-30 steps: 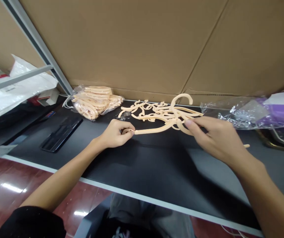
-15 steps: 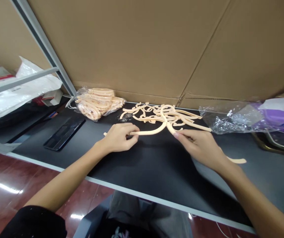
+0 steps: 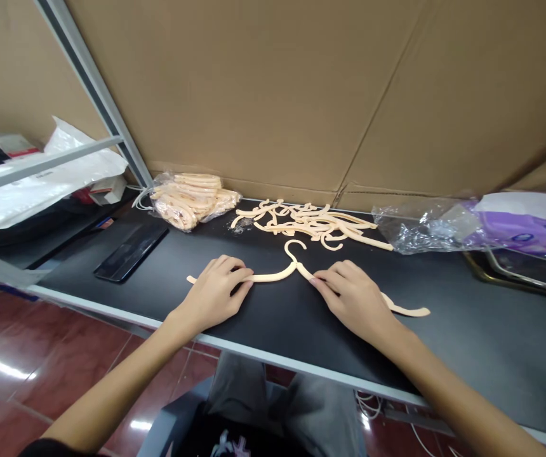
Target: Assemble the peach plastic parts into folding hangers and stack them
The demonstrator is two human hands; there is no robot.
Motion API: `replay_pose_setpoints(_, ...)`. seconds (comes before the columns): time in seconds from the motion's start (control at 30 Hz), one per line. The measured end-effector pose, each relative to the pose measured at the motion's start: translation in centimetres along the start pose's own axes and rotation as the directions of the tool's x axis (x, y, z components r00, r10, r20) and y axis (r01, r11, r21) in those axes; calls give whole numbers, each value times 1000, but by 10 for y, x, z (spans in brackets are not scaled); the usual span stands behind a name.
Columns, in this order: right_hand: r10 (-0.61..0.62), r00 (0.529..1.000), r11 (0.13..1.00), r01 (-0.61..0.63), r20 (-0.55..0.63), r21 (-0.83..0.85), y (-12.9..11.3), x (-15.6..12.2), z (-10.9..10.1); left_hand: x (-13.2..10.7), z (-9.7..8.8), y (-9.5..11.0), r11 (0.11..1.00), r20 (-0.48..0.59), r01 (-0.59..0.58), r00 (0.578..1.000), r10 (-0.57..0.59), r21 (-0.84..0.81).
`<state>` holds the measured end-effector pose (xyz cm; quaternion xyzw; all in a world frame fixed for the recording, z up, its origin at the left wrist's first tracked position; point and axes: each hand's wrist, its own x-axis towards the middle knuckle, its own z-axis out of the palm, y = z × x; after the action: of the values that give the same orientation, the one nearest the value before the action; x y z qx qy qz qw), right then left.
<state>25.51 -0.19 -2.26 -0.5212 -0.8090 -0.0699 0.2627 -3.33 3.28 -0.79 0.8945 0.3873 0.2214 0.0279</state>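
Note:
A cream-coloured clothes hanger [image 3: 273,277] lies low over the black tabletop in front of me, its curved hook pointing away. My left hand [image 3: 220,289] is closed on the left arm of it, fingers and thumb pinching, with the tip poking out past the hand. Around the right arm, close to the hook joint, my right hand [image 3: 349,293] is pinched as well. A cream end piece sticks out to the right behind that hand; the part between is hidden. Beyond the hook is a loose pile of cream hanger parts [image 3: 306,219], some with hooks.
Behind left stands a clear bag of cream pieces [image 3: 194,200]. A dark phone [image 3: 131,251] lies left on the black table [image 3: 263,324]. To the right are crumpled clear plastic [image 3: 411,228] and a purple pack [image 3: 525,231]. A cardboard wall [image 3: 254,95] closes off the back.
Both hands have brought the hanger nearer to me and slightly left, down towards the tabletop. Its hook now shows apart from the pile. The view has shifted a little.

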Motion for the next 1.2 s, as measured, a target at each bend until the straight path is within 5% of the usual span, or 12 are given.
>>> replay_pose_setpoints(0.23,54,992,997,-60,-113,-55,-8,-27,-26,-25,-9,21,998,-95,-2,995,8,65)
replay_pose_setpoints(0.4,119,988,993,-119,-95,-3,-19,-79,-41,-57,-15,38,995,63,-37,998,31,96)
replay_pose_setpoints(0.57,243,969,964,-235,51,-124,-7,-114,-49,-67,-15,32,972,188,-52,982,8,229)
replay_pose_setpoints(0.8,292,950,912,-241,112,-333,0,-127,-44,-73,-16,22,935,184,-14,981,-55,354)
replay_pose_setpoints(1.2,312,937,899,-237,157,-368,0,-128,-41,-74,-12,25,935,156,4,986,-64,355)
